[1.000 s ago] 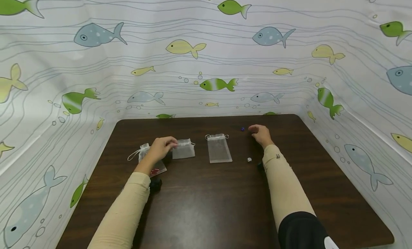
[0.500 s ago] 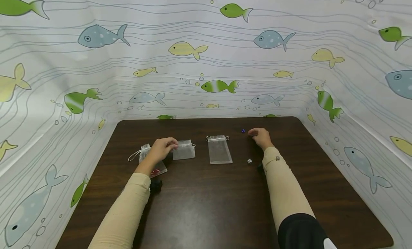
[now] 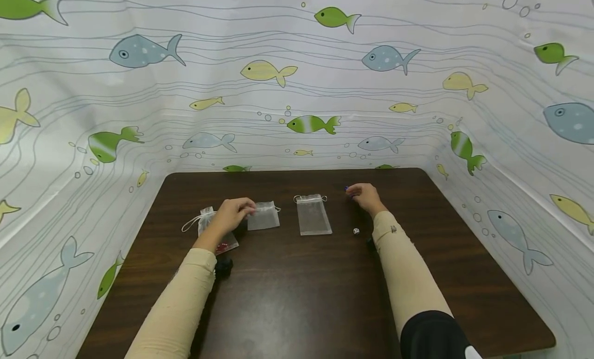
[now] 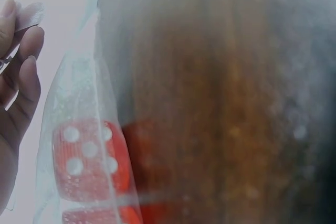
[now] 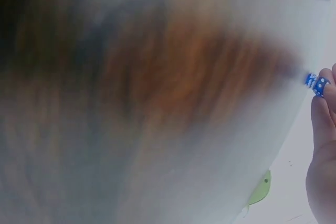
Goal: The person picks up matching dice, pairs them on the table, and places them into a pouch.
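Observation:
In the head view my left hand pinches the near edge of a small sheer drawstring bag. The left wrist view shows its fingertips closed on the whitish cloth. Under that forearm lies another sheer bag with red dice inside, partly hidden. Farther right, my right hand pinches a blue die with white dots. A second blue die is right at its fingertips; whether they touch I cannot tell. A white die sits nearer, left of the right forearm.
A third sheer drawstring bag lies flat between the hands. All of it is on a dark wooden table, backed by a white curtain printed with fish. A black wrist camera hangs under the left wrist.
My right hand has moved a little left, up to the second blue die, which stood apart from the fingers before. My left hand has stayed at the bag.

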Demonstrator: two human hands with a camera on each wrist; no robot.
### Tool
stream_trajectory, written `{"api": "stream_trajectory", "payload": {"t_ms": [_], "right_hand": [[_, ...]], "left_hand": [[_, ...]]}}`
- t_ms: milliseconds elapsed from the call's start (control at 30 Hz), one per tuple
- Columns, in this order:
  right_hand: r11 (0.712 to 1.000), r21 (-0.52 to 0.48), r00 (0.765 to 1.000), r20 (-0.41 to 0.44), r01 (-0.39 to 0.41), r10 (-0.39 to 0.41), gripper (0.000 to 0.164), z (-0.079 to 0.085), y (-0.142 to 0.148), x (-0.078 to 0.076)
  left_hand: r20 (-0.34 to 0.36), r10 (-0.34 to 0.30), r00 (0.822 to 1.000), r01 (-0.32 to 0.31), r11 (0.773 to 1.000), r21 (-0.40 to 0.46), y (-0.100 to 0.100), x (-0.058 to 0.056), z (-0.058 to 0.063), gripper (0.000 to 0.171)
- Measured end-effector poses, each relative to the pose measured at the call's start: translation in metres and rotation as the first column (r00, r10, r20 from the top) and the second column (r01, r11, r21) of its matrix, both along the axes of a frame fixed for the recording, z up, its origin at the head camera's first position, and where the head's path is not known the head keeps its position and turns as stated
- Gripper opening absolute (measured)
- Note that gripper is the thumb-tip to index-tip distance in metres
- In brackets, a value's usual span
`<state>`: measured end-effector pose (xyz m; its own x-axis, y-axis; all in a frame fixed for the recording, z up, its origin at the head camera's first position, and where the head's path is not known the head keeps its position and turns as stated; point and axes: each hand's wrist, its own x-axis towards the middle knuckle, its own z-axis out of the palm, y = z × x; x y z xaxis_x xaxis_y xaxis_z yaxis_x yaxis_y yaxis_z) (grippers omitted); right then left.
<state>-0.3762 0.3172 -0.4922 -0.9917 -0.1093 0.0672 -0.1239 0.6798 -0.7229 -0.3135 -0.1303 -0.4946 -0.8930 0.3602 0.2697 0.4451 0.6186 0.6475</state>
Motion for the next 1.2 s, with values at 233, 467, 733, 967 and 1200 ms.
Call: {"api": "stream_trajectory", "payload": {"t_ms": [233, 467, 733, 967, 1200], "right_hand": [[0.998, -0.037, 0.998, 0.04, -0.054, 0.055, 0.028, 0.004, -0.011, 0.004], [0.992, -0.04, 0.989, 0.073, -0.124, 0.126, 0.028, 0.005, -0.02, 0.012], [0.976, -0.04, 0.966, 0.138, -0.214, 0.218, 0.029, 0.003, -0.027, 0.017], [0.967, 0.015, 0.953, 0.177, -0.254, 0.247, 0.029, 0.003, -0.03, 0.017], [0.97, 0.006, 0.954, 0.182, -0.243, 0.238, 0.03, 0.004, -0.031, 0.02]], "left_hand": [[-0.011, -0.009, 1.0, 0.009, 1.0, 0.008, 0.0, 0.002, 0.001, 0.008], [-0.006, 0.003, 1.0, -0.003, 1.0, 0.003, 0.0, 0.002, 0.0, 0.008], [-0.014, -0.008, 1.0, 0.009, 1.0, 0.019, 0.0, 0.003, -0.002, 0.008], [-0.011, -0.007, 1.0, 0.007, 1.0, 0.017, -0.001, 0.003, -0.003, 0.008], [0.006, -0.013, 1.0, 0.013, 1.0, 0.022, -0.001, 0.005, -0.001, 0.008]]}}
